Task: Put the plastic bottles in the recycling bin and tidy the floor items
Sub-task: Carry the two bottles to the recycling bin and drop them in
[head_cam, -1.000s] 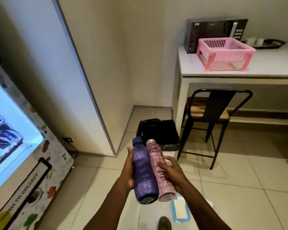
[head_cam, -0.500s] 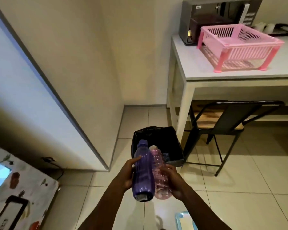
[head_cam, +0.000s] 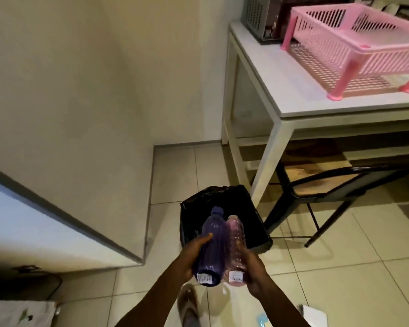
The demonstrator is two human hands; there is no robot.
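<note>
I hold two plastic bottles side by side, their caps pointing away from me over the bin. My left hand [head_cam: 192, 254] grips the purple bottle [head_cam: 211, 246]; my right hand [head_cam: 255, 270] grips the pink bottle [head_cam: 236, 246]. Both bottle bases face the camera and carry small white labels. The bin [head_cam: 257, 226] is lined with a black bag and stands on the tiled floor just beyond the bottles, beside the table leg. Its inside looks dark and I cannot tell what lies in it.
A white table [head_cam: 293, 95] at the right bears a pink basket [head_cam: 354, 41] and a microwave [head_cam: 265, 17]. A black chair [head_cam: 328, 187] is tucked under it. A sandalled foot [head_cam: 189, 305] and flat floor items [head_cam: 312, 315] lie near the bottom. A wall corner [head_cam: 137, 258] juts out on the left.
I have stepped closer to the bin, and the vending machine has slid out of view on the left. The two bottles have moved forward over the bin's opening, still held in both hands.
</note>
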